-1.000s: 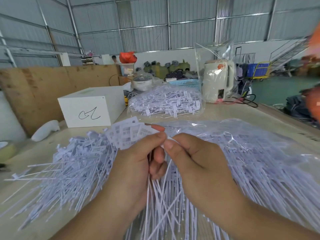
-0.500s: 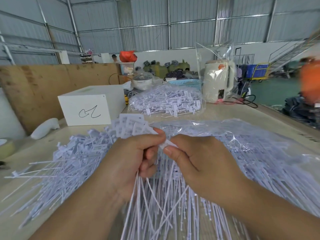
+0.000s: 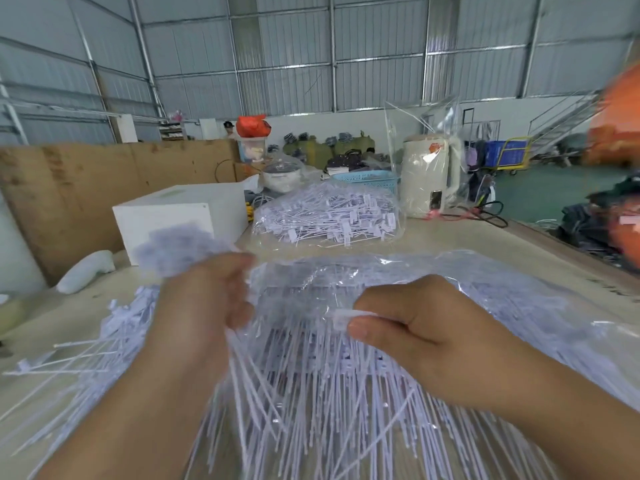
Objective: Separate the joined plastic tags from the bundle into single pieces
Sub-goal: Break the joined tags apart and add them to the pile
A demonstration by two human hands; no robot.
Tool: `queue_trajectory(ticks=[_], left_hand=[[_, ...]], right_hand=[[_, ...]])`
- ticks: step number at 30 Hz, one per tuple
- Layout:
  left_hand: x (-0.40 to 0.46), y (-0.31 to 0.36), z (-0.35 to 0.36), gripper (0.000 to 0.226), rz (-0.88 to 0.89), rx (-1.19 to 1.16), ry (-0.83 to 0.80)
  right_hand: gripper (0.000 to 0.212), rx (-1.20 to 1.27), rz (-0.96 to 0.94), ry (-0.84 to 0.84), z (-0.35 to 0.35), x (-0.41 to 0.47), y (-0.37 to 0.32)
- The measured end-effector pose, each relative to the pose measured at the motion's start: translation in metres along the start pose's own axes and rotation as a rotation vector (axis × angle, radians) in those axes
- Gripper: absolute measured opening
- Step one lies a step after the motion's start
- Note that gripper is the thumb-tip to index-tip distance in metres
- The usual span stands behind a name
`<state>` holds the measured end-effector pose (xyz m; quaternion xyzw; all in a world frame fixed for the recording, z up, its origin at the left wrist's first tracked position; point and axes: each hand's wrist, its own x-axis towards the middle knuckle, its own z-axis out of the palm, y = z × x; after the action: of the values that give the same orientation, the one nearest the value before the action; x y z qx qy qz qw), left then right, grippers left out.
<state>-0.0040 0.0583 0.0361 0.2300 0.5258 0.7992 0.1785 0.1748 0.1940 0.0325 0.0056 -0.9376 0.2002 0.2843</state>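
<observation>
My left hand (image 3: 204, 306) grips a bundle of joined white plastic tags (image 3: 173, 249), whose flat heads stick up blurred above my fingers while the long tails hang down below. My right hand (image 3: 415, 327) sits apart to the right, with thumb and forefinger pinched on a single white tag head (image 3: 341, 318). Beneath both hands lies a wide heap of loose white tags (image 3: 311, 410) on the table, partly in a clear plastic bag (image 3: 450, 271).
A second clear bag of tags (image 3: 329, 216) lies further back. Left of it stands a white box (image 3: 180, 213), and a cream kettle (image 3: 429, 178) in plastic wrap stands at the back right. A white object (image 3: 86, 271) lies at the left. Something orange and blurred (image 3: 620, 133) is at the right edge.
My hands were pinched together on the bundle; now they have pulled apart, the left swinging the bundle leftward and the right carrying off one tag head.
</observation>
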Motion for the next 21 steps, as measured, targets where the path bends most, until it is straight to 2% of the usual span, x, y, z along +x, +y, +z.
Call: queue_trajectory(ticks=[3,5,7,9,13,18,21], left_hand=[[-0.006,0.004,0.0,0.038,-0.006,-0.052,-0.007],[-0.023,-0.01,0.015,0.028,0.008,0.006,-0.199],[-0.041,-0.022,0.03,0.037,0.012,0.06,-0.42],[-0.05,-0.025,0.035,0.04,0.01,0.078,-0.538],[-0.049,-0.023,0.031,0.03,0.024,0.093,-0.512],[-0.043,-0.025,0.023,0.058,-0.107,0.165,-0.475],[-0.041,-0.024,0.021,0.052,-0.052,0.108,-0.455]], right_hand=[[0.027,0.296,0.051,0.12,0.0,-0.002,-0.002],[0.006,0.467,0.089,0.107,0.006,-0.002,-0.005],[0.019,0.567,0.106,0.069,0.013,-0.002,-0.006],[0.027,0.653,0.123,0.116,0.017,-0.001,-0.009],[0.024,0.735,0.159,0.173,0.021,0.002,-0.01],[0.021,0.898,0.129,0.022,0.02,-0.003,-0.013],[0.012,0.764,0.201,0.005,0.015,-0.002,-0.01]])
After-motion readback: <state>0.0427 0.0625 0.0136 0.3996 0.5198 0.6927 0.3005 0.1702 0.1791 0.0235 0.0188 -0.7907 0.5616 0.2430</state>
